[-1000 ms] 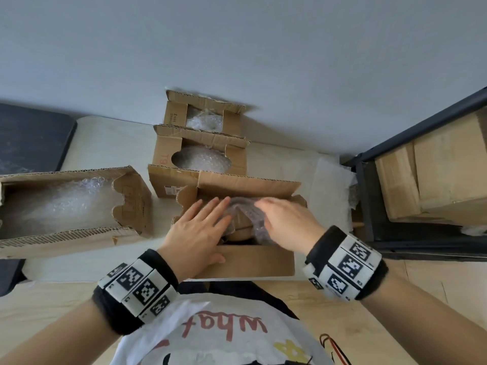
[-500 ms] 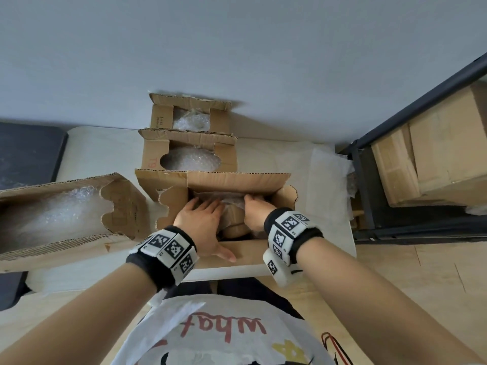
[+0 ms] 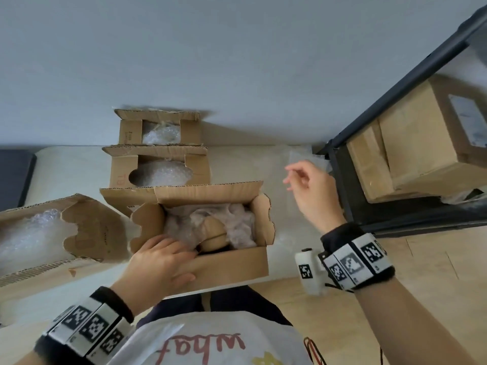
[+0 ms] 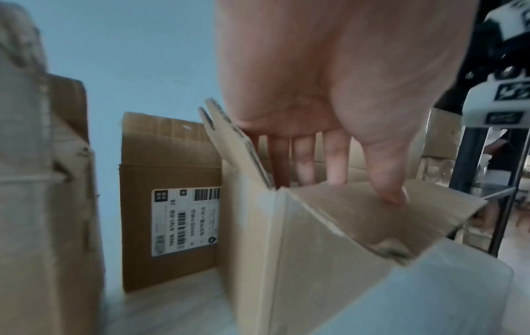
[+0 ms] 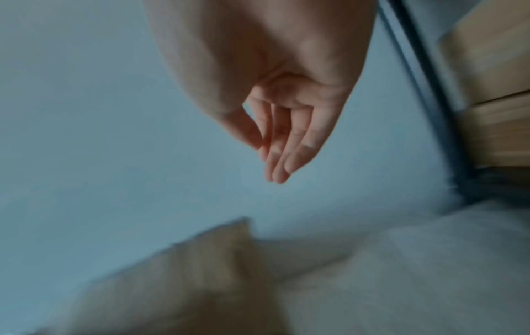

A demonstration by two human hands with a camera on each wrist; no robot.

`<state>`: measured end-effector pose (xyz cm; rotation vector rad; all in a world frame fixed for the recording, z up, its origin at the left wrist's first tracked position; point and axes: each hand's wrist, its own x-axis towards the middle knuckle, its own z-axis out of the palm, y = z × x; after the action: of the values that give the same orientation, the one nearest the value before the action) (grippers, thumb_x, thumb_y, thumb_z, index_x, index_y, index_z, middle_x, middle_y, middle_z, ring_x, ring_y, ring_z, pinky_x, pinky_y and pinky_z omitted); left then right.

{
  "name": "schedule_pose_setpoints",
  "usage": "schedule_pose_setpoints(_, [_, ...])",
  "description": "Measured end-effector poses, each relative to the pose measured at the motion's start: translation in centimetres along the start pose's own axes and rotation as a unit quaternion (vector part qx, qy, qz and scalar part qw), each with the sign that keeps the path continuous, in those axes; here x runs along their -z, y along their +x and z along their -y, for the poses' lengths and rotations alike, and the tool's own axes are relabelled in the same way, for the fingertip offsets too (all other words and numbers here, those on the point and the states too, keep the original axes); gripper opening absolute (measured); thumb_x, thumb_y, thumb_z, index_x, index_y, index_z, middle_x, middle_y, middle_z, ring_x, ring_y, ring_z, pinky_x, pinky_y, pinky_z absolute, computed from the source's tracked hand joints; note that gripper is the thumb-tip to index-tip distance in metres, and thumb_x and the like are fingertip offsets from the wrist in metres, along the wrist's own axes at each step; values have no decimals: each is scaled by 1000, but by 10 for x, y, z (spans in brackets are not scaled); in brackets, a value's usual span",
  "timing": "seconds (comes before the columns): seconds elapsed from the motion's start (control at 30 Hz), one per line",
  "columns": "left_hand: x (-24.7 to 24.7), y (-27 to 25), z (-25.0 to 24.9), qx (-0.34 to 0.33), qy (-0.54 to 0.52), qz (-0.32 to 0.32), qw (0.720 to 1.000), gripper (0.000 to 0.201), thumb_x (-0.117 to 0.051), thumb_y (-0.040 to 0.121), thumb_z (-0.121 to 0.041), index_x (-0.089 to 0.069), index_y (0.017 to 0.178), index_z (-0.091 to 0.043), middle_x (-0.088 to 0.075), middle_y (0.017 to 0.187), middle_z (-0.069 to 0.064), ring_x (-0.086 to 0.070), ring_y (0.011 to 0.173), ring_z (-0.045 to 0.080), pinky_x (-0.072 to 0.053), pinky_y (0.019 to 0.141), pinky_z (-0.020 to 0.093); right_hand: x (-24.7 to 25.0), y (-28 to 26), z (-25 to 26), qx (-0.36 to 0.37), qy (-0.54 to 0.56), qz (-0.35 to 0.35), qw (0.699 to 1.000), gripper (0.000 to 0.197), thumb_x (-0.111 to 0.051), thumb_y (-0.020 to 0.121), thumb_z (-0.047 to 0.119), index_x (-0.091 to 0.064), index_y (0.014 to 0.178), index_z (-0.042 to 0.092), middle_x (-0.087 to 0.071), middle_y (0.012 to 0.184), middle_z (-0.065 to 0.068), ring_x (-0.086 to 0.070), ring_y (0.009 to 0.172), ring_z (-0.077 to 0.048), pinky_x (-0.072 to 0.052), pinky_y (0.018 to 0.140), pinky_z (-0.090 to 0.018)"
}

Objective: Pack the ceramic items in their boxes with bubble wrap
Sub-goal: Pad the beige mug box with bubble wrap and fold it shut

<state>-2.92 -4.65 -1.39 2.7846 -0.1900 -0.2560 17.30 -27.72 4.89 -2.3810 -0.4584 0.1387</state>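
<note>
Hands part over the open box (image 3: 226, 267) at the table's (image 3: 66, 164) near edge: from my remote seat I see the left hand (image 3: 158, 262) at the box's 8 o'clock corner, thumb pressed on the outer front wall, straight fingers (image 4: 335, 158) reaching inside. Their tips are hidden behind the cardboard in the wrist view, so I cannot tell what they touch. Inside, a tan ceramic piece (image 3: 213, 233) sits partly swathed in bubble wrap (image 3: 237, 222); its shape is hard to make out. The right hand (image 3: 311, 191) hovers at the box's 2 o'clock, holding nothing, fingers loosely drawn together toward the thumb; its own camera is badly blurred. Two smaller boxes (image 3: 158, 167) with wrap stand at 12 o'clock, one behind the other. A long box (image 3: 52, 233) at 9 o'clock is cut off by the frame edge. A dark shelf (image 3: 342, 196) with cartons sits at 3 o'clock.
</note>
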Motion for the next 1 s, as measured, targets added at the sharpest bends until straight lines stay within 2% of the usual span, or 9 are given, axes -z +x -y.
schedule_pose_setpoints(0.1, [-9, -7, 5, -12, -5, -42, 999, 69, -15, 94, -60, -76, 93, -28, -72, 83, -13, -70, 75, 9, -53, 87, 33, -5, 16, -68, -142, -128, 55, 980, 23, -54, 94, 19, -59, 115, 10, -64, 114, -9, -61, 104, -25, -48, 82, -31])
schedule_pose_setpoints(0.23, [-22, -2, 9, -17, 3, -101, 995, 70, -14, 95, -59, -76, 91, -29, -71, 70, -13, -69, 64, 10, -37, 92, 30, -34, 19, -125, -237, -211, 143, 937, 61, -60, 90, 38, -38, 139, 10, -38, 144, -11, -41, 129, -28, -37, 101, -40])
schedule_pose_setpoints(0.37, [-25, 5, 10, -21, 19, -130, 991, 68, -16, 94, -59, -76, 81, -31, -70, 66, -13, -70, 66, 14, -36, 87, 27, -62, 17, -148, -315, -182, 172, 916, 89, -68, 81, 48, -21, 146, 10, -24, 151, -13, -31, 136, -31, -33, 106, -47])
schedule_pose_setpoints(0.43, [-25, 9, 12, -17, 20, -128, 991, 68, -16, 94, -60, -75, 74, -31, -69, 64, -14, -70, 68, 16, -36, 84, 26, -70, 14, -155, -304, -200, 191, 912, 72, -71, 81, 38, -34, 137, 12, -34, 141, -14, -40, 127, -33, -39, 102, -46])
schedule_pose_setpoints(0.53, [-26, 10, 15, -13, 14, -106, 994, 66, -19, 93, -62, -75, 74, -31, -69, 67, -15, -70, 69, 15, -37, 86, 27, -72, 10, -165, -262, -235, 158, 922, 38, -57, 91, 19, -48, 127, 13, -46, 132, -14, -50, 117, -33, -42, 95, -41])
schedule_pose_setpoints(0.63, [-27, 9, 17, -14, 12, -89, 996, 64, -21, 92, -62, -75, 77, -31, -69, 70, -17, -69, 70, 12, -37, 89, 27, -61, 10, -172, -263, -199, 108, 938, 32, -43, 96, 13, -57, 126, 10, -58, 126, -17, -55, 112, -35, -45, 89, -38])
schedule_pose_setpoints(0.8, [-24, 10, 16, -23, 15, -88, 996, 63, -20, 93, -62, -76, 82, -33, -69, 74, -20, -65, 74, 11, -37, 89, 27, -15, 13, -159, -242, -159, -60, 955, 23, -45, 97, 14, -63, 109, 8, -65, 102, -21, -60, 95, -37, -39, 69, -32])
schedule_pose_setpoints(0.9, [-18, 12, 12, -24, 7, -70, 997, 63, -22, 92, -61, -76, 81, -30, -70, 72, -18, -67, 68, 12, -37, 86, 27, 23, 14, -135, -161, -95, -146, 971, 20, -46, 97, 15, -62, 108, 8, -64, 96, -15, -60, 90, -27, -40, 72, -29])
schedule_pose_setpoints(1.0, [-10, 13, 6, -5, 5, -9, 1000, 45, -41, 82, -58, -76, 81, -30, -70, 74, -17, -68, 69, 10, -38, 83, 25, 61, 13, -100, -73, -12, -152, 986, 20, -46, 98, 19, -59, 111, 12, -59, 92, 0, -54, 86, -8, -39, 71, -20])
